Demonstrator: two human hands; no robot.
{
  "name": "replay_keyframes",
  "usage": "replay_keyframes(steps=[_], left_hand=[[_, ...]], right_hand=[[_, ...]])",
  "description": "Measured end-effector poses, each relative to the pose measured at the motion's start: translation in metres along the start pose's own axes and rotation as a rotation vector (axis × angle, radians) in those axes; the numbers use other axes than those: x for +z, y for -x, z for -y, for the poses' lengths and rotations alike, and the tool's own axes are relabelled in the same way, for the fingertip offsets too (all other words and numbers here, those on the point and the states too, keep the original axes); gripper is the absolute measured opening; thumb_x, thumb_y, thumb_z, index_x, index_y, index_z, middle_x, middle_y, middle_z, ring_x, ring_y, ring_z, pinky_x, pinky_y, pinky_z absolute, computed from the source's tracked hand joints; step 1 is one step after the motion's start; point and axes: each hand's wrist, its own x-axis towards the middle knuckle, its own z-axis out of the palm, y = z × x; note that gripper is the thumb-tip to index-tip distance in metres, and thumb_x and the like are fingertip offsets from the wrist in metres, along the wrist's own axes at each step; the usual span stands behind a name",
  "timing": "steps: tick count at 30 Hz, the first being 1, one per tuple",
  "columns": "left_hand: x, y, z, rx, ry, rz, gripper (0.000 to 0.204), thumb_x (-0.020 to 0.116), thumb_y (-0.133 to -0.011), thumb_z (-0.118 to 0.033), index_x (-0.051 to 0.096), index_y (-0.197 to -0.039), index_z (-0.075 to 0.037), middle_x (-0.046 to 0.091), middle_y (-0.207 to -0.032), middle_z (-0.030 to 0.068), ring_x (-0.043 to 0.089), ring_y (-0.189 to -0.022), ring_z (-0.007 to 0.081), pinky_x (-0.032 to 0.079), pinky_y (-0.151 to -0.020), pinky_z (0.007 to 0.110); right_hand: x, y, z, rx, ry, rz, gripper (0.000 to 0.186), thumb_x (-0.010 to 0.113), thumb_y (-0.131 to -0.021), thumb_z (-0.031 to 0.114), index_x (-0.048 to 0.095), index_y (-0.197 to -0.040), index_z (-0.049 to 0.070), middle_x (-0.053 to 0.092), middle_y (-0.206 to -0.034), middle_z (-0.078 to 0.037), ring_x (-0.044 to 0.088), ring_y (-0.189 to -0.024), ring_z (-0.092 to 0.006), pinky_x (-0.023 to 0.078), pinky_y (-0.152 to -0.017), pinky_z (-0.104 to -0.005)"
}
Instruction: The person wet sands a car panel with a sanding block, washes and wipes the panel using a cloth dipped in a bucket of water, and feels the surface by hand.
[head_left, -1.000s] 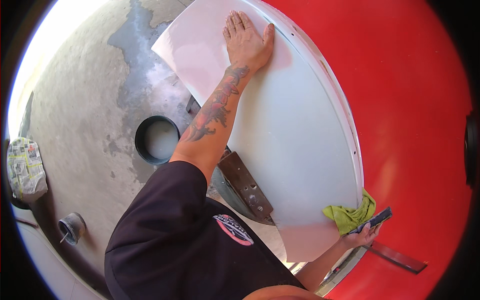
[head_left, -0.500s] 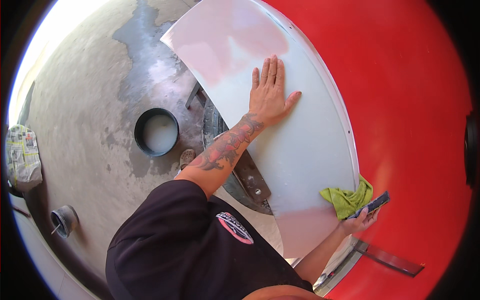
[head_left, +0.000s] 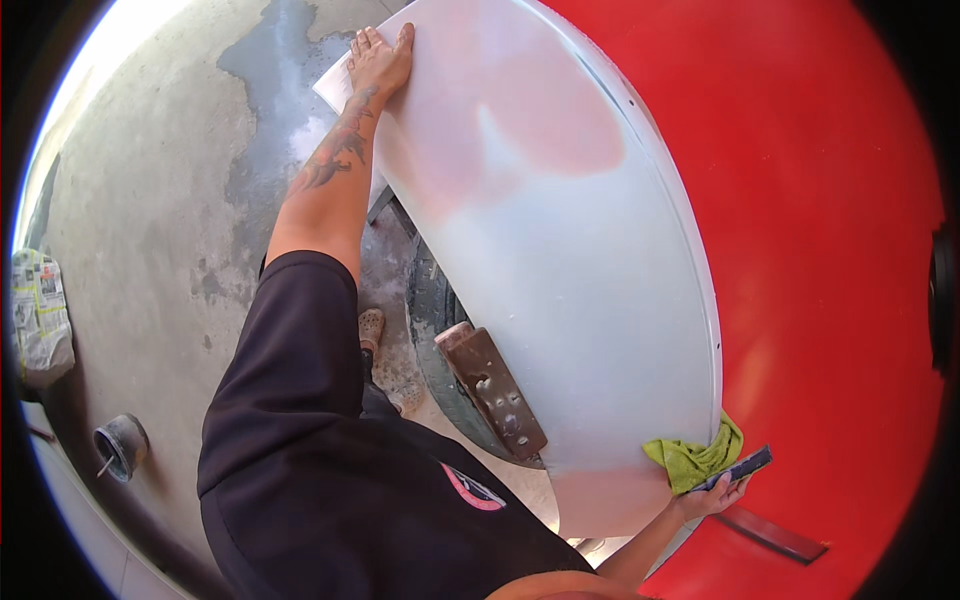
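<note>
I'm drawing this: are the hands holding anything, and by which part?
The right hand holds a dark, flat block by its lower edge; whether it grips the green cloth too, I can't tell. The left hand holds nothing.

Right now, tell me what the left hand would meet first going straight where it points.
Past the edge of the pale body panel, the left hand seems to have a free way; the concrete floor shows beyond, apparently lower, though depth is unclear.

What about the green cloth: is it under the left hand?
No, the green cloth lies by the right hand, while the left hand rests at the far edge of the pale panel.
</note>
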Motion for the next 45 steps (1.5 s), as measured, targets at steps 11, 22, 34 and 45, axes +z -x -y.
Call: replay_keyframes(steps=[11, 22, 34, 45], left_hand=[[0.01, 0.062, -0.013, 0.079, 0.029, -0.071, 0.094, 0.037, -0.095, -0.065, 0.021, -0.152, 0.007, 0.018, -0.161, 0.0249, 0.014, -0.151, 0.0352, 0.01, -0.122, 0.044], [0.012, 0.162, -0.041, 0.179, 0.068, -0.078, 0.093, 0.04, -0.096, -0.061, 0.019, -0.151, 0.011, 0.017, -0.16, 0.0279, 0.011, -0.151, 0.038, 0.009, -0.122, 0.046], [0.005, 0.314, -0.072, 0.283, 0.027, 0.046, 0.088, 0.048, -0.097, -0.049, 0.013, -0.151, 0.011, 0.014, -0.159, 0.0318, 0.01, -0.149, 0.0445, 0.011, -0.121, 0.052], [0.001, 0.21, -0.054, 0.177, 0.069, 0.022, 0.095, 0.038, -0.096, -0.064, 0.014, -0.153, 0.008, 0.013, -0.162, 0.0245, 0.008, -0.152, 0.0345, 0.007, -0.122, 0.047]], right_hand=[[0.001, 0.0, 0.0, 0.037, 0.028, -0.058, 0.058, 0.062, -0.085, 0.017, 0.045, -0.135, -0.005, 0.048, -0.136, -0.02, 0.052, -0.117, -0.0317, 0.045, -0.099, -0.0425], [0.003, -0.001, -0.007, -0.08, -0.053, -0.056, 0.056, 0.065, -0.081, 0.015, 0.05, -0.13, -0.008, 0.052, -0.135, -0.022, 0.055, -0.117, -0.0317, 0.046, -0.101, -0.0429], [0.0, 0.001, -0.012, -0.122, -0.081, -0.034, 0.056, 0.064, -0.081, 0.01, 0.047, -0.131, -0.009, 0.053, -0.134, -0.022, 0.054, -0.119, -0.0318, 0.045, -0.102, -0.0419], [-0.001, -0.001, -0.011, -0.072, -0.062, -0.041, 0.057, 0.063, -0.083, 0.015, 0.047, -0.132, -0.009, 0.05, -0.136, -0.023, 0.053, -0.119, -0.033, 0.044, -0.103, -0.0431]])
